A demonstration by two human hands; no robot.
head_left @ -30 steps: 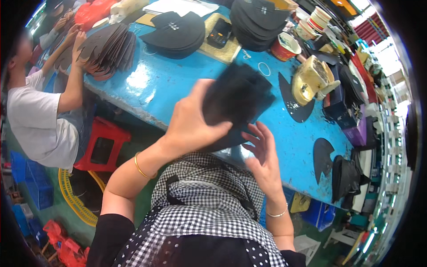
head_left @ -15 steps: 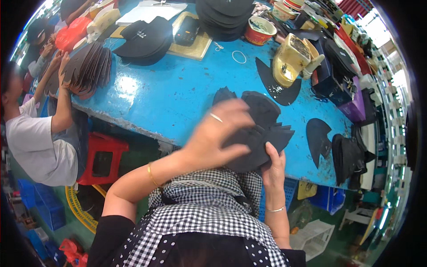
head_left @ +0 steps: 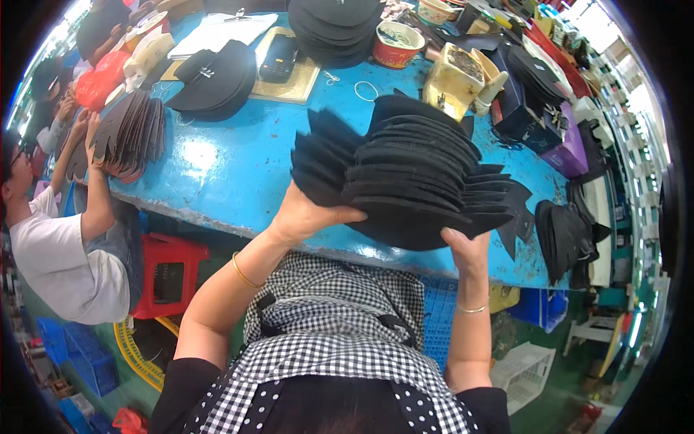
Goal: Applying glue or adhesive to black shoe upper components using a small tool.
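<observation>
Between your two hands, over the near side of the blue table (head_left: 246, 163), you held a fanned stack of black cut pieces (head_left: 412, 170), left hand (head_left: 307, 213) and right hand (head_left: 470, 249) part-closed on its opposite sides, thumbs on the nearest piece and the other fingers largely hidden. The pieces looked thin, light and stiff yet bendable, apt to slide over one another, so a firm hold at both outer edges, supported from below, seemed surest. Beyond stood a red tub (head_left: 396, 55) and another black stack (head_left: 336, 32).
</observation>
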